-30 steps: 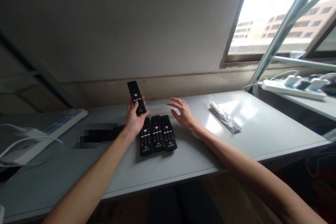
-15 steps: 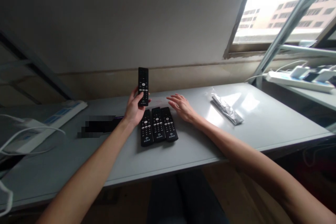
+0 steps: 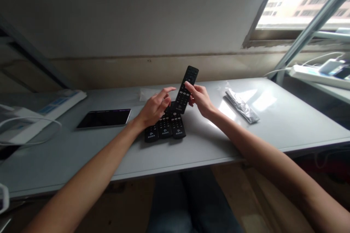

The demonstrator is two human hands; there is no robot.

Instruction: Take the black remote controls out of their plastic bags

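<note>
A shaded grey wall fills the upper middle; daylight enters through the window at upper right, glaring off the pale table across the centre.

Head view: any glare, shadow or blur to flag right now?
Head view: window blown out near its top; head view: bright glare on the tabletop either side of the plastic-wrapped packet; head view: wall dim, faint shadow by the lying remotes' near ends; head view: small print on the held remote unreadable.
</note>
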